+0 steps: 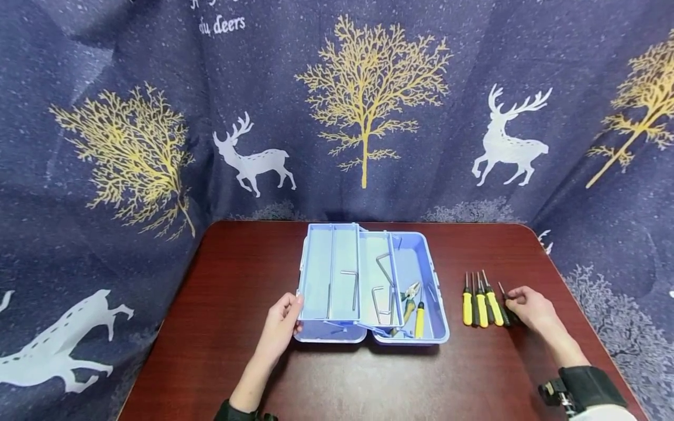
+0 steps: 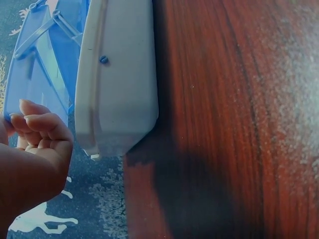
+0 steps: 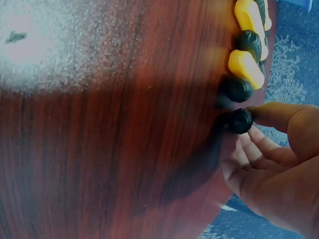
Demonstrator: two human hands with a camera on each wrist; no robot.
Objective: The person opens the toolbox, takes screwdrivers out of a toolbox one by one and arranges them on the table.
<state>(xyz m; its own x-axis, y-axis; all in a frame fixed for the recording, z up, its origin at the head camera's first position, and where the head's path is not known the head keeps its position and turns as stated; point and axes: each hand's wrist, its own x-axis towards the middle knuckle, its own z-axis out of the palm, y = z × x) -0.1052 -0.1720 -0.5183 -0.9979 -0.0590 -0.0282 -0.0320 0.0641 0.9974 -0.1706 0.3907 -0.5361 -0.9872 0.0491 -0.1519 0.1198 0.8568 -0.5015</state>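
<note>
The right hand [image 1: 529, 309] sits closest to me, fingers curled around the black handle of the outermost screwdriver [image 1: 506, 307], pinching it where it lies at the end of the row of screwdrivers [image 1: 481, 304] on the table [image 1: 253, 263]. The left hand [image 1: 281, 324] curls its fingers over the near left edge of the blue toolbox [image 1: 368, 286], as if to keep it from sliding. The box stands open at the table's middle, its tray [image 1: 329, 275] swung left, so the hex keys [image 1: 363, 286] and pliers [image 1: 411, 295] show. Bare wood lies between box and row; the right edge is near the hand.
</note>
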